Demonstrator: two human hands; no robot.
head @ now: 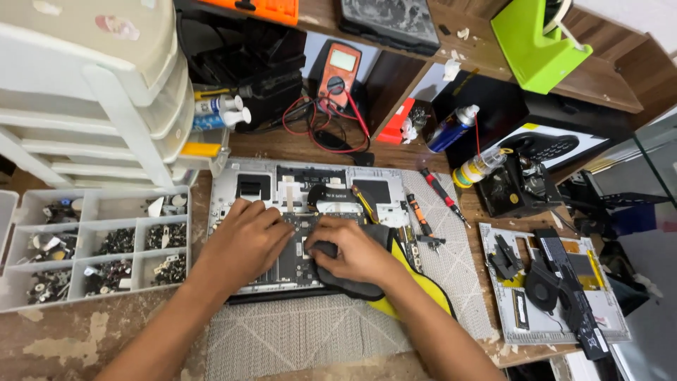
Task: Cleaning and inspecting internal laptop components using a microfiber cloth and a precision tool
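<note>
The head view looks down on an opened laptop base (310, 204) lying on a grey mat (296, 339) on the wooden tabletop (63, 339). The left hand (243, 243) rests flat and released on the laptop's inner boards. Just beside it, the right hand (352, 254) presses down on a dark cloth (352, 286), fingers curled over it. A compartmented screw tray (92, 247) sits at the left, screwdrivers (430, 204) to the right, and a multimeter (338, 70) stands far behind.
</note>
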